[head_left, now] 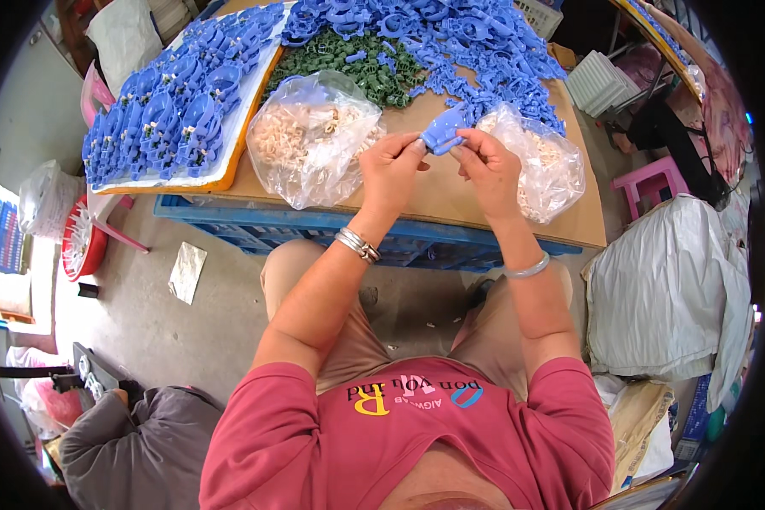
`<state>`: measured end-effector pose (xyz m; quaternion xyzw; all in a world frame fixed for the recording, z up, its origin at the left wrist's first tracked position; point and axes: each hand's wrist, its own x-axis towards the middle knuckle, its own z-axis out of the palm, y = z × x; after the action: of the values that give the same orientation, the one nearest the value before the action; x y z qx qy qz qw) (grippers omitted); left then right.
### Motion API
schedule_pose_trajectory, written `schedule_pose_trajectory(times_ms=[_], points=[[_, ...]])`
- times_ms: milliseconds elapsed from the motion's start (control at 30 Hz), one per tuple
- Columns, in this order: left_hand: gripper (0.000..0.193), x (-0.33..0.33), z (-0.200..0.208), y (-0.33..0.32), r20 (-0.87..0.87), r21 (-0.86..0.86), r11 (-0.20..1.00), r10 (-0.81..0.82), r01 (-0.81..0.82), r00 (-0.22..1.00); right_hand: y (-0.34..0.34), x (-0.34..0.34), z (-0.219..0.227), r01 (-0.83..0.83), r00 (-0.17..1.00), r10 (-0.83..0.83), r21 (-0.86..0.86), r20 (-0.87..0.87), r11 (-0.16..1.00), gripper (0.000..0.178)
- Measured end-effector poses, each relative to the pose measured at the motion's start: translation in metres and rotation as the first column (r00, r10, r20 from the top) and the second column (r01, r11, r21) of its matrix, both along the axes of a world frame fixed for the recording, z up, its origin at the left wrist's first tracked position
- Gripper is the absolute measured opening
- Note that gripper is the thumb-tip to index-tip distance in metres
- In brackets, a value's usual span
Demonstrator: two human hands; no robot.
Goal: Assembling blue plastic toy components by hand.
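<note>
Over the cardboard-covered worktop, a blue moulded plastic part (pixel 443 128) is held up between both hands. My left hand (pixel 388 172) pinches its left side with thumb and fingertips. On its right edge, my right hand (pixel 490 168) is closed, thumb and forefinger at the part. Beside my left hand lies a clear bag of small cream-coloured pieces (pixel 313 144); a second clear bag (pixel 554 166) with similar pieces sits just right of my right hand. Behind them spread a pile of dark green small parts (pixel 348 68) and a big heap of loose blue parts (pixel 501 51).
An orange-edged white tray (pixel 229 153) at the left carries rows of blue assemblies. Blue crates (pixel 221 223) support the worktop. A pink stool (pixel 652 183) and a large white sack (pixel 654 289) stand to the right. Another person in grey (pixel 149 446) is at lower left.
</note>
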<state>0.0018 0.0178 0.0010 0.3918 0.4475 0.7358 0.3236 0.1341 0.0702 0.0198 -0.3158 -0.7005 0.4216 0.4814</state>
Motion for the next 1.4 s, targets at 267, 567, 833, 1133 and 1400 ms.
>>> schedule_pose_trajectory(times_ms=[267, 567, 833, 1133, 1400], points=[[0.012, -0.011, 0.0, 0.005, 0.675, -0.048, 0.964, -0.161, 0.261, 0.72, 0.015, -0.001, -0.001, 0.107, 0.993, -0.084, 0.326, -0.084, 0.939, 0.041], [0.006, -0.024, -0.012, 0.014, 0.844, -0.081, 0.968, -0.059, 0.236, 0.533, 0.081, 0.022, -0.006, 0.167, 0.907, -0.32, 0.461, 0.275, 0.871, 0.014], [0.007, -0.024, -0.008, 0.015, 0.862, -0.065, 0.967, -0.07, 0.247, 0.502, 0.1, -0.012, -0.012, -0.163, 0.422, -0.57, 0.678, 0.704, 0.717, 0.01], [0.006, -0.026, -0.007, 0.015, 0.877, -0.07, 0.964, -0.063, 0.258, 0.476, 0.095, -0.006, -0.007, -0.074, 0.667, -0.557, 0.788, 0.494, 0.611, 0.013], [0.005, -0.017, -0.005, 0.013, 0.788, -0.055, 0.976, -0.087, 0.209, 0.61, 0.024, 0.002, 0.01, -0.321, 0.929, 0.283, 0.133, 0.24, 0.938, 0.008]])
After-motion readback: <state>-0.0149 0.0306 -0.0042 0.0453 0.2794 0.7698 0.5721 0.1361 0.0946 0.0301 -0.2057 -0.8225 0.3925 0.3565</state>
